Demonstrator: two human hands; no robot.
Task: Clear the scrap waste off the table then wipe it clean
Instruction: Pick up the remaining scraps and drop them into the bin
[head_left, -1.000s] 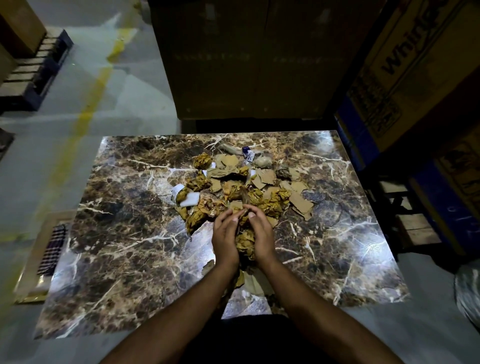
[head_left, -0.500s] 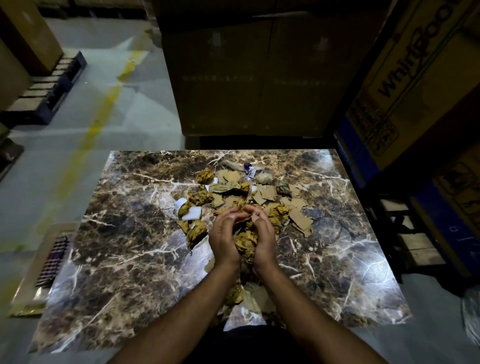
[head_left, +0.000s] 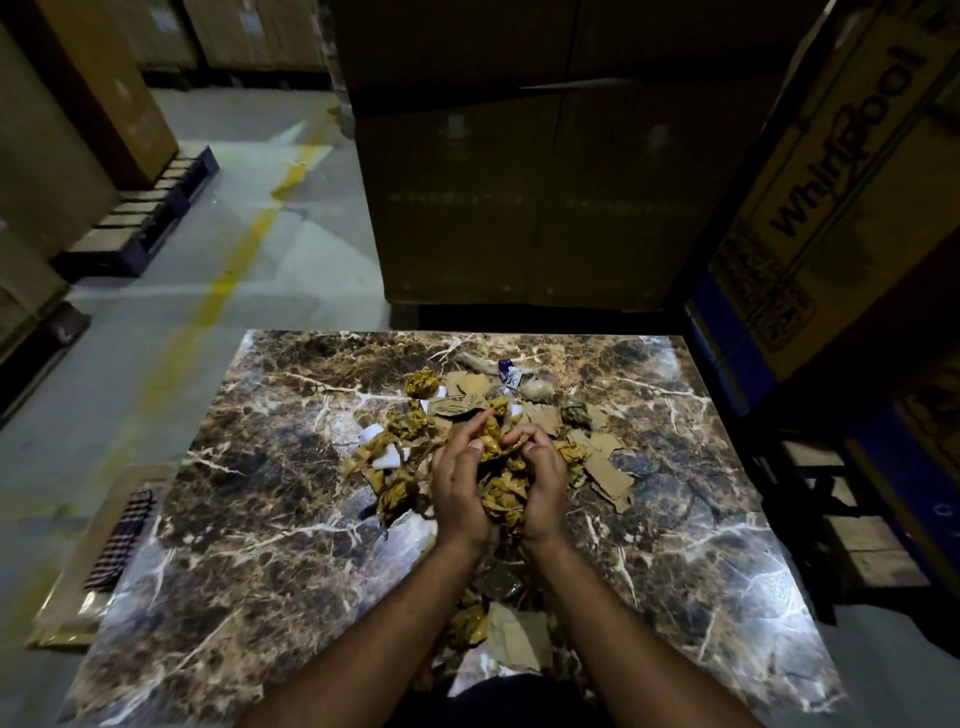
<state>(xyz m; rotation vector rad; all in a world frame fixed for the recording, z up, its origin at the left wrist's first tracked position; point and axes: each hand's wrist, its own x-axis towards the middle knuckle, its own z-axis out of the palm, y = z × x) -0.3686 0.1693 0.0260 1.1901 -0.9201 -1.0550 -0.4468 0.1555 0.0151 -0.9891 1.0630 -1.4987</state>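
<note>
A heap of scrap (head_left: 457, 410) lies mid-table on the brown marble table (head_left: 249, 499): crumpled yellow paper, torn cardboard pieces, white bits. My left hand (head_left: 460, 491) and my right hand (head_left: 543, 488) are cupped together just above the tabletop, fingers curled round a wad of crumpled yellow paper (head_left: 501, 493) held between them. More scraps, a cardboard piece (head_left: 519, 636) and yellow paper, lie near the front edge between my forearms.
Tall cardboard cartons (head_left: 519, 197) stand behind the table and a printed carton (head_left: 841, 171) at the right. A checked cloth (head_left: 122, 538) lies on a flat board left of the table. Pallets (head_left: 150, 213) sit on the grey floor at far left.
Both hands closed round a wad of yellow paper in the heap and lifted it up off the table. The view tilted upward slightly.
</note>
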